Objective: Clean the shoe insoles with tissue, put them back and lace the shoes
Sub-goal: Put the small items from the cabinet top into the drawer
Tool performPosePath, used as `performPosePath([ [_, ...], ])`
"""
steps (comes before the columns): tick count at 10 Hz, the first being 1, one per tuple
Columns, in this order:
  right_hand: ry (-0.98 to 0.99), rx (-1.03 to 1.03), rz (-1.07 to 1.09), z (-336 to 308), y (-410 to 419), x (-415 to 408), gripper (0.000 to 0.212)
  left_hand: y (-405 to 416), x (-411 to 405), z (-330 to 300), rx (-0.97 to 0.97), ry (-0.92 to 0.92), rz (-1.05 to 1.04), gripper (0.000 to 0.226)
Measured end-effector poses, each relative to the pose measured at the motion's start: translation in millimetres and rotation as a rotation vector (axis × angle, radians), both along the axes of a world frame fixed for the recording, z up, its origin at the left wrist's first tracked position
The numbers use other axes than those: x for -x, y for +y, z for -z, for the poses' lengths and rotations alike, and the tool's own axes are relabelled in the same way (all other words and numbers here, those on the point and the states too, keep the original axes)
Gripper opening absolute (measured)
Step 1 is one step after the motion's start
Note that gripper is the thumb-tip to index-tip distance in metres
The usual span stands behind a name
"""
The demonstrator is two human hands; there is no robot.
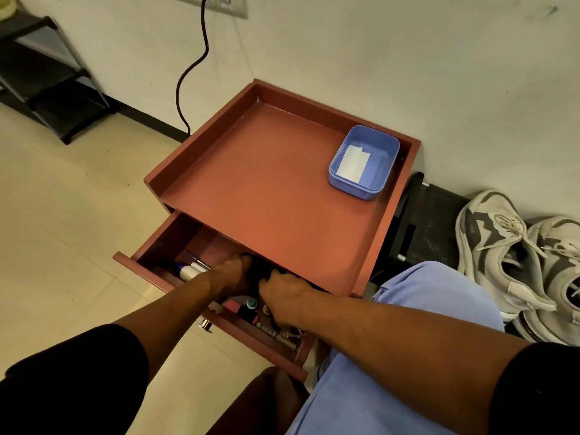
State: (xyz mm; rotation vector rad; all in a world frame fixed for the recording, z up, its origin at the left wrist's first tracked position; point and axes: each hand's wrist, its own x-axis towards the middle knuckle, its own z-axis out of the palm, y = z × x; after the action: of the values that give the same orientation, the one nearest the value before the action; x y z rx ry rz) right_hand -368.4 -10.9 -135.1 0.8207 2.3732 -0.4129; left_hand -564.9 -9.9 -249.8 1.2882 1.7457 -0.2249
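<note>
Both the left hand (233, 274) and right hand (282, 288) are reaching into the open reddish-brown wooden drawer (175, 243) around something dark (grip hidden, cannot tell), so lifting slowly suits, while the white-grey laced sneakers (514, 252) are waiting rightward.
</note>
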Motion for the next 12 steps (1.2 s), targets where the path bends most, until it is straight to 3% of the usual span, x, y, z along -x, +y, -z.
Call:
performPosePath([
  [1,0.072,-0.031,-0.006,-4.8,-0.3,1.6,0.052,-10.6,-18.7,-75.1,-0.257,0.011,0.095,0.036],
  [2,0.180,-0.038,0.000,-13.5,-0.3,6.1,0.055,-22.5,-6.1,-96.3,-0.333,-0.189,0.000,0.047],
  [3,0.335,-0.021,0.025,-18.4,2.5,12.4,0.061,-41.3,11.7,-111.4,-0.184,-0.422,-0.100,0.056],
  [4,0.486,0.013,0.095,-26.6,9.1,18.1,0.059,-62.2,20.2,-127.5,-0.251,-0.546,-0.142,0.070],
  [5,0.556,0.039,0.123,-35.9,14.0,19.6,0.063,-74.2,23.1,-128.2,-0.399,-0.525,-0.170,0.081],
  [7,0.688,0.118,0.255,-42.2,14.5,16.1,0.071,-77.1,12.2,-122.6,-0.654,-0.402,-0.145,0.073],
  [9,0.683,0.132,0.315,-46.2,18.7,14.2,0.083,-77.6,17.9,-114.2,-0.759,-0.217,-0.106,0.069],
  [10,0.650,-0.047,0.231,-46.0,20.2,16.1,0.064,-79.5,37.7,-106.5,-0.755,-0.048,-0.130,0.069],
  [12,0.552,-0.266,0.173,-43.2,26.6,16.0,0.053,-56.5,56.8,-88.9,-0.670,0.244,-0.162,0.066],
])
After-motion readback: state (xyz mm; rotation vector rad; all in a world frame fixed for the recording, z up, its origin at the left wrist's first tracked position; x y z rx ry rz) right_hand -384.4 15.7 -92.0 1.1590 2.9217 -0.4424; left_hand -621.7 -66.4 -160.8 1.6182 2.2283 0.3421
